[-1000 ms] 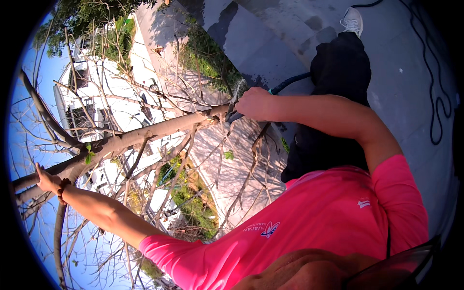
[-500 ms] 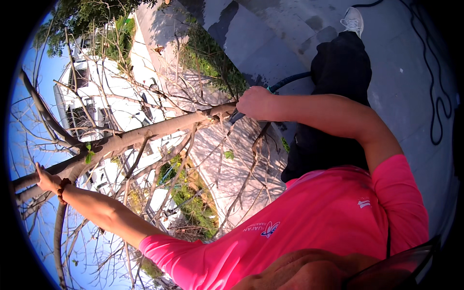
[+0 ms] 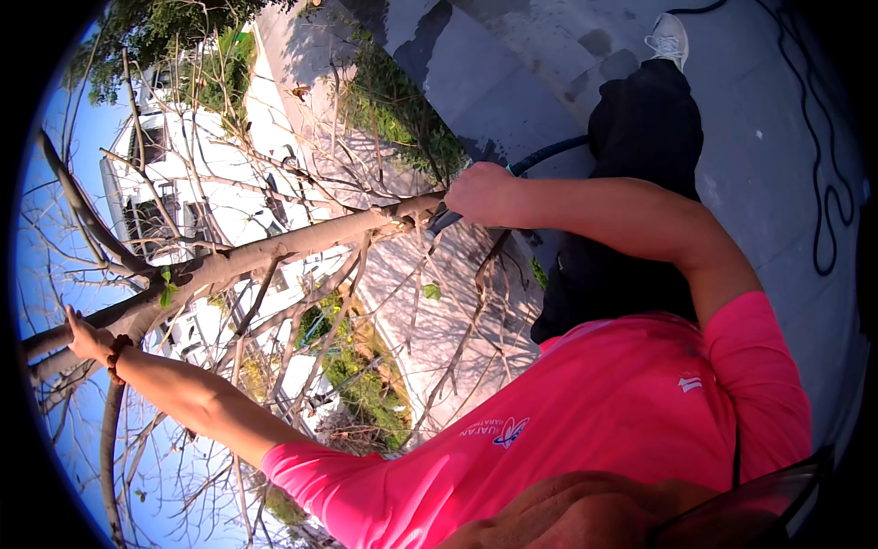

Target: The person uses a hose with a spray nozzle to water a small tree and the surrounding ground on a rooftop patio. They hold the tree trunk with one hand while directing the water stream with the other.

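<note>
A thick bare tree branch runs from the far left toward the middle. At its left end my left hand rests against the bark, thumb up along it and the other fingers mostly hidden; it seems to grip the limb. A brown bead bracelet circles that wrist. My right hand is closed around a dark hose, right by the other end of the branch. The hose's dark tip pokes out below my fist. Whether this fist also touches the branch, I cannot tell.
Many thin twigs spread around the branch. Beyond a ledge edge lie a paved path, green shrubs and a white building, far below. My shoe stands on a grey floor, with a dark cable to the right.
Both arms keep nearly the same pose. My right hand has shifted a few pixels to the left, with the hose still in it.
</note>
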The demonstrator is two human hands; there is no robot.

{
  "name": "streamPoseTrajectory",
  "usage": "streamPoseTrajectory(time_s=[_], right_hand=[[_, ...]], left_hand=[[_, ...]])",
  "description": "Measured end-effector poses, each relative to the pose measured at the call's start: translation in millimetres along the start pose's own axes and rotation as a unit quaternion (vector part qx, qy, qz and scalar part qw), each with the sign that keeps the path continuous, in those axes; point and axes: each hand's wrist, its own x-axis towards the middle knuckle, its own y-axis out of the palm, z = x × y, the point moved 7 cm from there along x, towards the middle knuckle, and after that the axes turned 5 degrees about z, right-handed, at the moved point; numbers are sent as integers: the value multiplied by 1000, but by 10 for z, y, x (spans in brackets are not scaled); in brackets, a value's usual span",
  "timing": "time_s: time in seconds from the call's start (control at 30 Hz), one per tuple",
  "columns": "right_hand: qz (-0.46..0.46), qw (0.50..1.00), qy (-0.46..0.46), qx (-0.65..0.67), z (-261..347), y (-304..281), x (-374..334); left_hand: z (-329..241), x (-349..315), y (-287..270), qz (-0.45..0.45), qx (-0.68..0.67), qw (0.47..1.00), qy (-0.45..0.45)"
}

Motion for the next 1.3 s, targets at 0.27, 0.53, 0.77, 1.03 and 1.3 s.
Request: streamPoseTrajectory(time_s=[0.27, 0.53, 0.77, 1.03, 1.3], right_hand=[[145, 987, -56, -29, 132, 145, -109], [10, 999, -10, -35, -19, 94, 21], [140, 988, -61, -17, 148, 196, -134], [-14, 1000, 1, 12, -78, -38, 23], [141, 988, -58, -32, 131, 209, -116]], left_hand=[[91, 109, -72, 9, 16, 1000, 9], [18, 99, -92, 24, -17, 999, 42], [33, 65, -43, 18, 10, 1000, 13], [94, 123, -44, 5, -17, 1000, 12], [107, 145, -61, 21, -2, 999, 29]])
